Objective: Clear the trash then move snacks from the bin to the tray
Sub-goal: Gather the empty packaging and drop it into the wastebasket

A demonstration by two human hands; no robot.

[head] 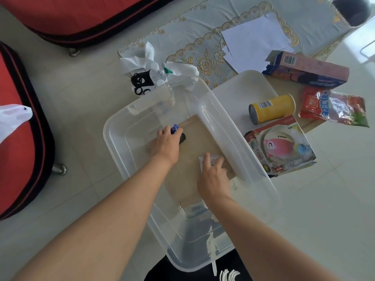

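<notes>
Both hands are down inside the one clear bin right now, and the bin is sitting partly over the one beige tray. The left hand is curling its fingers round a small blue-wrapped piece, with one dark item showing just beside the knuckles; whether that one is in the grip too, I cannot tell. The right hand is pinching one small white packet between thumb and fingertips, close to the bin's right wall. Outside the bin I am counting four snacks: one yellow canister lying on its side on the tray, one pack with a pink fish just beside the bin, one red bag hanging over the tray's far edge, and one pink and blue box beyond the canister. Behind the bin, one heap of crumpled tissues is lying touching its far corner, a few white sheets are resting on the patterned cloth, and one white plastic bag is poking in at the left.
</notes>
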